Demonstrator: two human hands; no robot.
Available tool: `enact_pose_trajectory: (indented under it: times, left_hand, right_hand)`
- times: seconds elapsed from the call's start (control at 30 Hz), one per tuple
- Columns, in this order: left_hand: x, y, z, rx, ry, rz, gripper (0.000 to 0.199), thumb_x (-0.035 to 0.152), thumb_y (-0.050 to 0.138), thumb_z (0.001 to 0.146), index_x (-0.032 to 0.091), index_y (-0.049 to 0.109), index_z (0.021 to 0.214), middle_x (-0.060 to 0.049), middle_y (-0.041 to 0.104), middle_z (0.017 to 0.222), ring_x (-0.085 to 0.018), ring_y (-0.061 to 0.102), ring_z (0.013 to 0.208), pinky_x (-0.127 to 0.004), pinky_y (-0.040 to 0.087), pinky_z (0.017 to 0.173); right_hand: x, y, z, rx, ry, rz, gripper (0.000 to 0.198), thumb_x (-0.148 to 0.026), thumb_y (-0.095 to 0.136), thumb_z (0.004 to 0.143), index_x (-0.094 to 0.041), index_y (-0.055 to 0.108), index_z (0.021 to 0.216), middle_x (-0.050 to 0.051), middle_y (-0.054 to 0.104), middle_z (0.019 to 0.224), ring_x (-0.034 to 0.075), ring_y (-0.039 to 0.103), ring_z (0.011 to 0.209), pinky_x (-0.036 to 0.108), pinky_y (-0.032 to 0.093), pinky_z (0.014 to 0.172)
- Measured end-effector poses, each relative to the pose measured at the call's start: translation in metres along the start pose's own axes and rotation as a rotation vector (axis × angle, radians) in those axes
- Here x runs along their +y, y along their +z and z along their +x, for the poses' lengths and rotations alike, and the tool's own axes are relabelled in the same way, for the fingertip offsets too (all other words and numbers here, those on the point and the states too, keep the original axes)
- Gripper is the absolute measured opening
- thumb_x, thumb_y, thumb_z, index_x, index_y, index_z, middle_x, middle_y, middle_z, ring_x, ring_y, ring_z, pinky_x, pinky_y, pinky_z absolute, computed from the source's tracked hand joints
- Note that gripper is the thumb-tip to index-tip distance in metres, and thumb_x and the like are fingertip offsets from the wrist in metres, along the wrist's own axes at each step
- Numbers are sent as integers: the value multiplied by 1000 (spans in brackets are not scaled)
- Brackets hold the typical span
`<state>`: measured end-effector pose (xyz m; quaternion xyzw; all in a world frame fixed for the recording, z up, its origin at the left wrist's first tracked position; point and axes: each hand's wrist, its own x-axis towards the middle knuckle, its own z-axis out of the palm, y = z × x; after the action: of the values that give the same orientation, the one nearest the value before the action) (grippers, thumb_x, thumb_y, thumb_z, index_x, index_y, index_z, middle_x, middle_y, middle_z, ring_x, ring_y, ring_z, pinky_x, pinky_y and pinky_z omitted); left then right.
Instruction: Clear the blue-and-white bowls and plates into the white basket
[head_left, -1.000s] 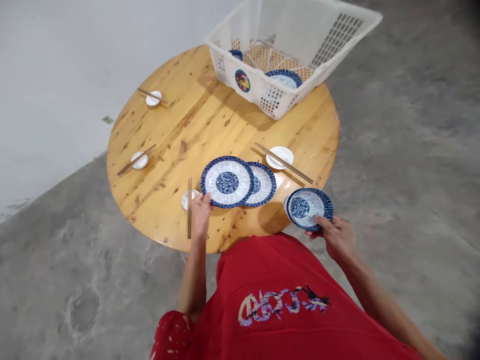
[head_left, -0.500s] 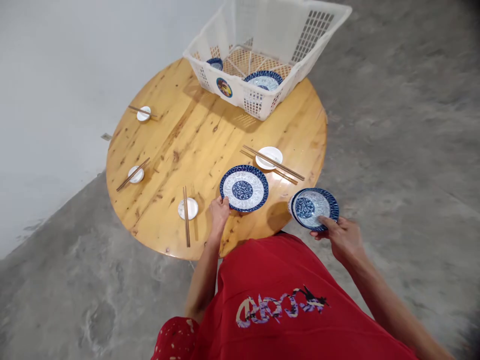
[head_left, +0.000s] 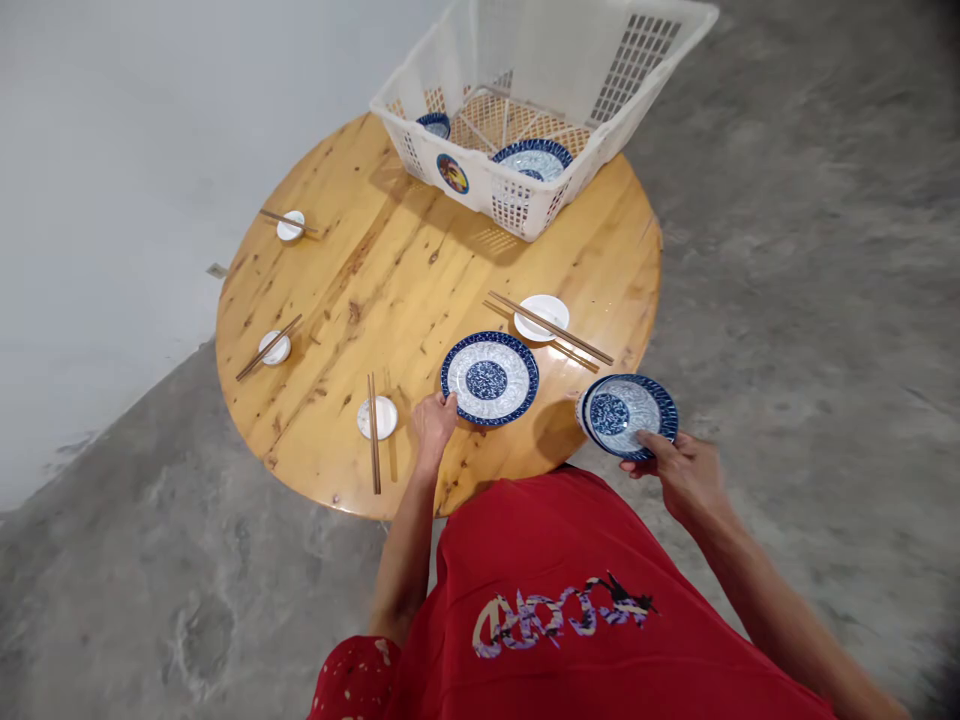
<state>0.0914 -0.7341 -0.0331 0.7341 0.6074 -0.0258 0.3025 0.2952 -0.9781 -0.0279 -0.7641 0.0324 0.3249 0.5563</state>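
Note:
My left hand (head_left: pixel 435 424) pinches the left rim of a blue-and-white plate (head_left: pixel 490 378), thumb on top. The plate is low over the front of the round wooden table; I cannot tell whether it rests there. Beyond the table's right front edge, my right hand (head_left: pixel 679 474) grips stacked blue-and-white bowls (head_left: pixel 628 412), thumb inside the top one and fingers underneath. How many bowls are nested is hidden. Just behind the plate sits a white dish (head_left: pixel 541 318) with a pair of chopsticks (head_left: pixel 574 343) lying across it.
A white plastic basket (head_left: pixel 480 192) stands at the back of the table (head_left: pixel 337 320), with a larger plate (head_left: pixel 536 160) and a blue-rimmed dish (head_left: pixel 435 126) inside. Along the left side are small white dishes (head_left: pixel 384 417) with chopsticks (head_left: pixel 373 440). A wall rises at the left.
The view has shifted slightly. Both hands keep their holds on the plate and the bowls, with almost no movement.

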Motion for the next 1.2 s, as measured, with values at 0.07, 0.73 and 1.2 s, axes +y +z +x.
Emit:
enact_pose_trajectory:
  times: [0.07, 0.73, 1.2]
  left_hand:
    - [1, -2, 1, -3, -18, 54, 40, 43, 50, 93, 21, 58, 62, -9, 72, 70, -25, 68, 74, -31, 42, 69]
    - [-2, 4, 3, -38, -4, 189, 50, 56, 45, 97, 14, 72, 99, -20, 75, 99, -32, 70, 101, -35, 47, 83]
    - [-3, 45, 22, -78, -297, -799, 18, 23, 65, 83, 11, 68, 96, -9, 73, 86, -15, 63, 61, -22, 47, 49]
  right_hand:
    - [0, 1, 1, 6, 29, 4, 23, -36, 74, 56, -18, 59, 58, 0, 60, 47, 16, 56, 35, 25, 49, 32]
    - [-1, 5, 0, 21, 63, -5, 28, -39, 74, 53, -17, 60, 61, 0, 60, 50, 15, 57, 36, 25, 48, 33]
    - [19, 4, 12, -96, 72, -13, 32, -44, 74, 58, -18, 58, 67, 0, 60, 49, 18, 60, 41, 28, 48, 39]
